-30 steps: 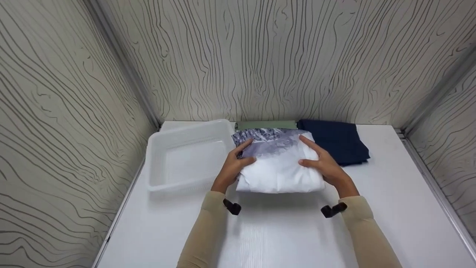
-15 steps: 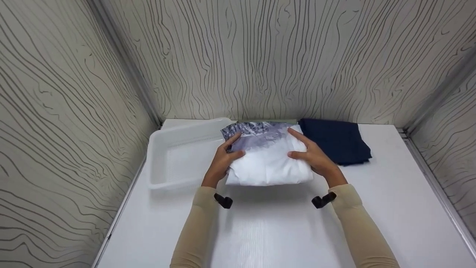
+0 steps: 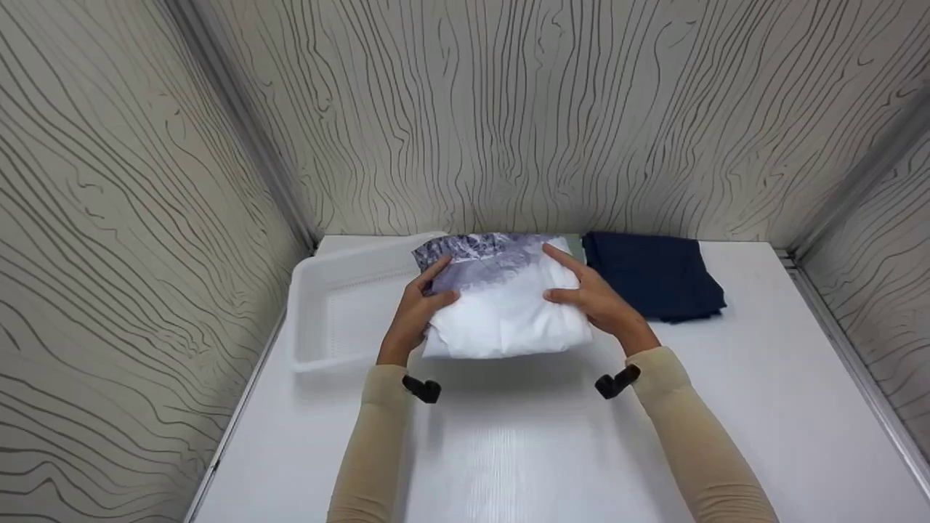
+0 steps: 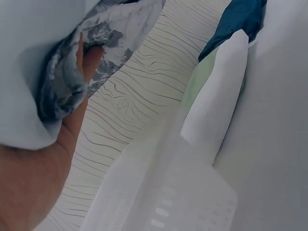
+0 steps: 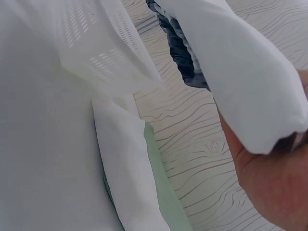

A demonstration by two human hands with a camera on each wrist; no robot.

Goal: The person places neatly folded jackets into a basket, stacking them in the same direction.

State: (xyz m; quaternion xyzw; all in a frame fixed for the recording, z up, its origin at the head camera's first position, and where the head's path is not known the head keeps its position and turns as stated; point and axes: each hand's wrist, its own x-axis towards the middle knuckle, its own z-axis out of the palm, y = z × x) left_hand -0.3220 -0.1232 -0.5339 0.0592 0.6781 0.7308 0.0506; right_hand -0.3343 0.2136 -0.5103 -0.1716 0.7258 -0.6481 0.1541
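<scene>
- Two hands held one folded printed cloth (image 3: 501, 305) between them, raised over the white worktop (image 3: 523, 465), with a shadow below it.
- Left hand (image 3: 415, 309): clamped on the left side of the printed cloth. Thumb and forefinger lay on the upper face, spread well apart; the remaining fingers were mostly hidden by the bundle, and their spacing could not be told.
- Right hand (image 3: 599, 301): clamped on the right side in a near mirror of the left, forefinger stretched toward the far edge, thumb nearer the person, a wide gap between them. The other fingers were likewise largely hidden.
- Printed cloth: plain white toward the person, mottled purple-grey along the far part. In the head view its left portion overlapped the right side of the white basket (image 3: 296, 319); in both wrist views the patterned wall (image 3: 508, 109) showed between the two.
- Basket: perforated, resting on the worktop at the left.
- Green cloth (image 3: 575, 247): partly hidden behind the printed cloth. A white layer (image 5: 125, 163) lay along it, as seen from the right wrist; whether this was a separate piece could not be told.
- Navy cloth (image 3: 650, 276): folded, at the right, just beside the green.
- Beige sleeves (image 3: 374, 443) covered both forearms, a small black device (image 3: 422, 389) at each wrist.
</scene>
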